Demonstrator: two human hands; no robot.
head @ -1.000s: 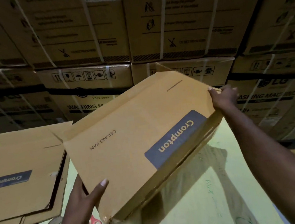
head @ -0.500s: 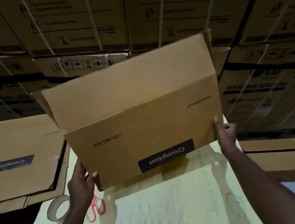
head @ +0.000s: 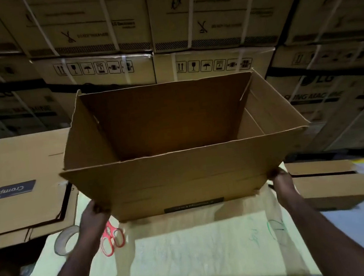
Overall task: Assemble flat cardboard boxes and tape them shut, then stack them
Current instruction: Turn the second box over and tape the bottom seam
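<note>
Both bare forearms reach forward and upward, spread well apart. The left hand [head: 94,217] grips the lower left corner of an opened brown cardboard box [head: 181,178]. The right hand [head: 281,182] grips its lower right corner.

Upside down on the blue label [head: 7,191] of the flat box [head: 20,160] at left: "Crompton". On the right-hand carton [head: 342,97]: "LG". On the middle cartons [head: 212,52]: arrow, glass and umbrella handling signs [head: 93,68].

Single head-worn view, forward and down, close over an opened box [head: 188,178].
</note>
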